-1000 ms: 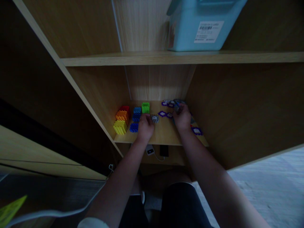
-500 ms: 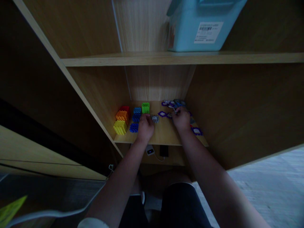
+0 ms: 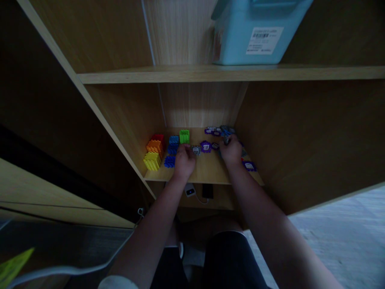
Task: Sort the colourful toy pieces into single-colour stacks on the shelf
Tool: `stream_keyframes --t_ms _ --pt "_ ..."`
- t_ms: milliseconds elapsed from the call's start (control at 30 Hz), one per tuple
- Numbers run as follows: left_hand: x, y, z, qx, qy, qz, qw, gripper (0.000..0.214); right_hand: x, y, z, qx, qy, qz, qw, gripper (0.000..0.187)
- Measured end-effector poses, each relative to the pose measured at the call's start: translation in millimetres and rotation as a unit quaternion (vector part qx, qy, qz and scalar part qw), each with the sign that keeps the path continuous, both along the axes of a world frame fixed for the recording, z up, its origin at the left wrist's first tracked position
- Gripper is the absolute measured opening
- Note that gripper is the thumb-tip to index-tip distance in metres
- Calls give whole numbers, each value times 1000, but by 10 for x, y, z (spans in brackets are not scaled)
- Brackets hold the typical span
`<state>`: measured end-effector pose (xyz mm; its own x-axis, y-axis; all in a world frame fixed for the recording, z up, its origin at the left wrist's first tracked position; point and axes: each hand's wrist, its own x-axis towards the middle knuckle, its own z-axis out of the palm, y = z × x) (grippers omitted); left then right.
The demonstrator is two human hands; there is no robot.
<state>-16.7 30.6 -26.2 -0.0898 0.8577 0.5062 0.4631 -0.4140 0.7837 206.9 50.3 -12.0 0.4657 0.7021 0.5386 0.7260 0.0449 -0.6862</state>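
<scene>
My left hand (image 3: 184,161) rests low over the middle shelf with its fingers curled together. At its fingertips lies a grey notched tile (image 3: 196,150); whether the fingers pinch its edge is hidden. My right hand (image 3: 231,150) is closed, with a small dark tile (image 3: 226,140) showing at its fingertips. Between the hands lie a purple notched tile (image 3: 206,146) with white markings and a smaller dark purple tile (image 3: 215,146). Behind my right hand sits a pile of bluish-grey tiles (image 3: 227,130), beside more purple tiles (image 3: 212,131).
To the left stand yellow (image 3: 152,161), orange (image 3: 154,146) and red (image 3: 159,139) block stacks, then blue (image 3: 172,148) and green (image 3: 184,136) ones. Another purple tile (image 3: 249,165) lies at the right front. A light-blue bin (image 3: 234,44) stands on the shelf above (image 3: 180,77).
The purple tile between my hands now shows its broad face and looks larger. My right hand has shifted slightly right; a dark tile shows at its fingertips where a lighter piece was.
</scene>
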Motion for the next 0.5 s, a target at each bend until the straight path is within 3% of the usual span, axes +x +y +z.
stream_keyframes --t_ms 300,500 --pt "-3 20 -23 26 23 -1 999 17 -4 31 -33 75 -40 70 994 9" --pt "-10 17 -6 17 29 -9 999 20 -85 2 -65 40 -62 160 984 13"
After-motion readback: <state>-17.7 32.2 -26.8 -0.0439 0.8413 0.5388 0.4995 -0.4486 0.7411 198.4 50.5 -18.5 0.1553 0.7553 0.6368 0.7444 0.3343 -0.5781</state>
